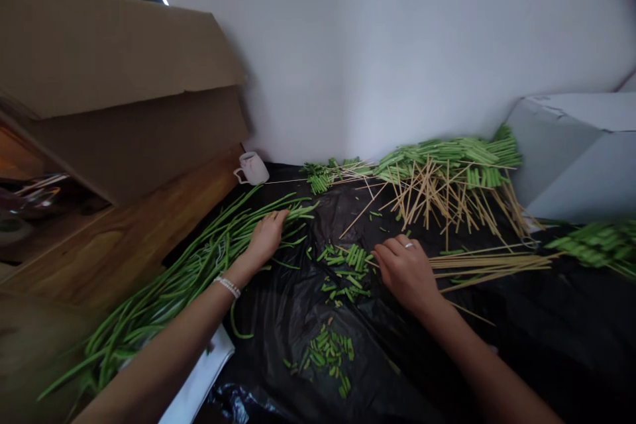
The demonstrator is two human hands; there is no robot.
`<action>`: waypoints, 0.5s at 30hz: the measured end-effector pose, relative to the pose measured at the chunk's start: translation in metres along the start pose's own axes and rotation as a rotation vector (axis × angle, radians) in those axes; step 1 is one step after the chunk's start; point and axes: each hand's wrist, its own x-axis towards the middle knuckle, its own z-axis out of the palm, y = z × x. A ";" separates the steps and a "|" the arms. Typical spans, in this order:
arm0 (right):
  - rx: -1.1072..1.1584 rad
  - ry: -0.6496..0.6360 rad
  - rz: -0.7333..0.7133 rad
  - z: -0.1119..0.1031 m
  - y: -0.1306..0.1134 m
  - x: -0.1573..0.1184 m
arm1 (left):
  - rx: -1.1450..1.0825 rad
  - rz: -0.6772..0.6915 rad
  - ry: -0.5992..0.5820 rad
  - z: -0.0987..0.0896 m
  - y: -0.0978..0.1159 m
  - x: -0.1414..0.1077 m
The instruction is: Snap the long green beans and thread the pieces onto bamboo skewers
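My left hand [267,236], with a beaded bracelet at the wrist, is over the tip end of a heap of long green beans [199,265], its fingers closed on some of them. Closed at the edge of a small pile of cut bean pieces [354,258], my right hand [403,269] wears a ring. A thin wooden skewer shows at its fingertips, with cut pieces lined up beside it; whether they are threaded on it is hard to tell. Loose wooden skewers [497,265] lie just right of this hand. Short bean ends [330,351] are scattered nearer to me.
Black plastic sheeting [397,377] covers the surface. Skewered bean pieces [447,152] are stacked against the wall, more [601,245] at far right. A white mug [253,169] stands behind the long beans. A cardboard box [124,59] is at left, a pale box [571,152] at right.
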 end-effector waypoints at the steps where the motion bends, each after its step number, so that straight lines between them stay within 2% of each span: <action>1: 0.059 -0.024 0.020 -0.001 0.000 0.002 | -0.013 0.002 0.024 0.005 0.002 -0.004; 5: 0.502 -0.107 0.136 -0.020 0.003 0.018 | -0.140 0.007 0.126 0.015 0.002 -0.009; 9: 1.154 -0.341 0.422 -0.049 0.016 0.037 | -0.162 0.015 0.175 0.021 0.001 -0.012; 10: 1.288 -0.364 0.499 -0.055 0.022 0.040 | -0.146 0.013 0.179 0.023 0.002 -0.013; 11: 1.375 -0.340 0.569 -0.059 0.030 0.042 | -0.125 0.013 0.176 0.024 0.003 -0.014; 13: 1.430 -0.203 0.672 -0.067 0.048 0.041 | -0.085 0.017 0.166 0.025 0.005 -0.016; 15: 1.475 -0.065 0.683 -0.076 0.070 0.035 | -0.062 0.023 0.159 0.025 0.006 -0.018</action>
